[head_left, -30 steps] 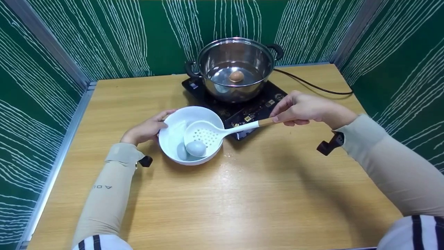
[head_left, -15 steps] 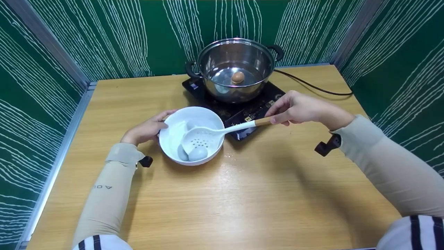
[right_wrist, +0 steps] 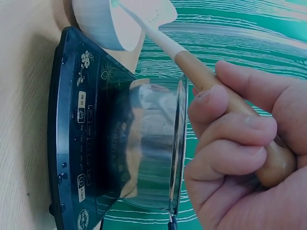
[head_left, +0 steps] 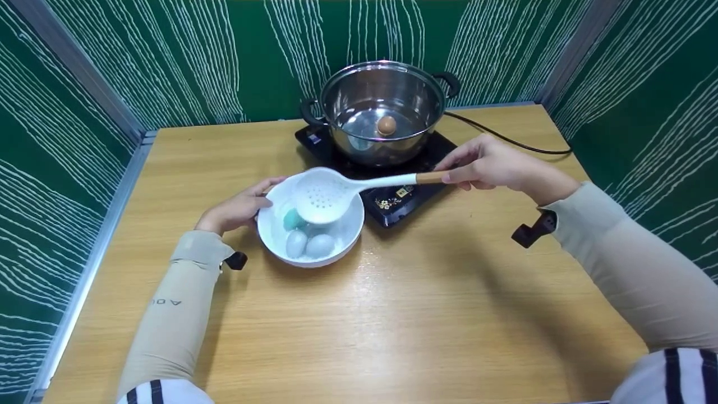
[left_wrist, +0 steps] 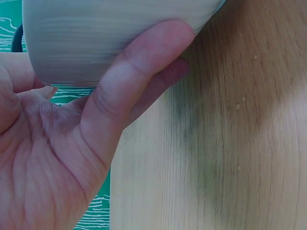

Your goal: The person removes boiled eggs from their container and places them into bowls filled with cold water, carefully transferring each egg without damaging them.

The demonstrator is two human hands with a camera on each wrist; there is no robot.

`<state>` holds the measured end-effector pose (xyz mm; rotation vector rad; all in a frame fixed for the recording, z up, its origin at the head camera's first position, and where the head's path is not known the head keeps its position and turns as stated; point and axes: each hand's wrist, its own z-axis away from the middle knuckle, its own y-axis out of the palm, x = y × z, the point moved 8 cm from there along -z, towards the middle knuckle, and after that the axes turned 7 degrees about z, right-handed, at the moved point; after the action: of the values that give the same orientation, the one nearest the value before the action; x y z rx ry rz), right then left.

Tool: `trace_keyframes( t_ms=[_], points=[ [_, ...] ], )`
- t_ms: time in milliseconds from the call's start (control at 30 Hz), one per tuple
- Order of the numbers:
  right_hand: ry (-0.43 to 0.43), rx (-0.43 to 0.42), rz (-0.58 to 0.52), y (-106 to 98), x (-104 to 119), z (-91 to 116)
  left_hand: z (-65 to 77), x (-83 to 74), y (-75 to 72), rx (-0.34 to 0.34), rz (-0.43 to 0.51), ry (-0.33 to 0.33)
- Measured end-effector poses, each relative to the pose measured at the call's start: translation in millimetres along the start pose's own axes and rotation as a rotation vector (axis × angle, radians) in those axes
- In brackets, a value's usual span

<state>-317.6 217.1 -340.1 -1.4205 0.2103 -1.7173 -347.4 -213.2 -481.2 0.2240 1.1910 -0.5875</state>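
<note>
My left hand [head_left: 238, 206] grips a white bowl [head_left: 268, 233] at its left side; in the left wrist view the thumb [left_wrist: 139, 67] presses along the bowl's wall [left_wrist: 72, 43]. Inside lie two pale eggs [head_left: 320, 246] side by side and a teal-green egg [head_left: 293, 219], partly covered. My right hand [head_left: 496, 168] holds a white perforated skimmer [head_left: 324, 196] by its wooden handle [right_wrist: 206, 76], fingers curled round it in the right wrist view. The skimmer's head is over the bowl's far part, with nothing in it. A brown egg [head_left: 386, 125] sits in the steel pot [head_left: 364, 147].
The pot, with black side handles, stands on a black induction cooker [head_left: 392, 205] behind the bowl. A cable [head_left: 505, 140] runs right from it. Water drops [head_left: 367, 252] lie on the wooden table [head_left: 392, 325]. Green walls [head_left: 269, 56] enclose the back and sides.
The skimmer carried an egg low in the bowl; it tipped, the egg now lies beside the other pale one, and the skimmer has risen toward the far rim. My left hand stayed put.
</note>
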Motion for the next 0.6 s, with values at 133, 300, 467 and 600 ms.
trace_keyframes(
  t_ms=[133, 300, 467, 600],
  points=[
    [0.009, -0.031, -0.049, -8.6, -0.9, 1.0, 0.3, 0.5, 0.4, -0.005, 0.011, -0.007],
    [-0.067, -0.069, -0.14, -18.0, 2.1, 2.8, 0.4, 1.4, 0.8, -0.001, -0.002, -0.014],
    [-0.103, -0.11, -0.223, -27.3, 2.9, 4.5, 0.4, 1.2, 0.5, -0.004, -0.011, -0.013],
    [-0.102, -0.144, -0.283, -34.4, 1.5, 6.1, 1.0, 0.9, 0.6, -0.005, -0.024, -0.013]
  ],
)
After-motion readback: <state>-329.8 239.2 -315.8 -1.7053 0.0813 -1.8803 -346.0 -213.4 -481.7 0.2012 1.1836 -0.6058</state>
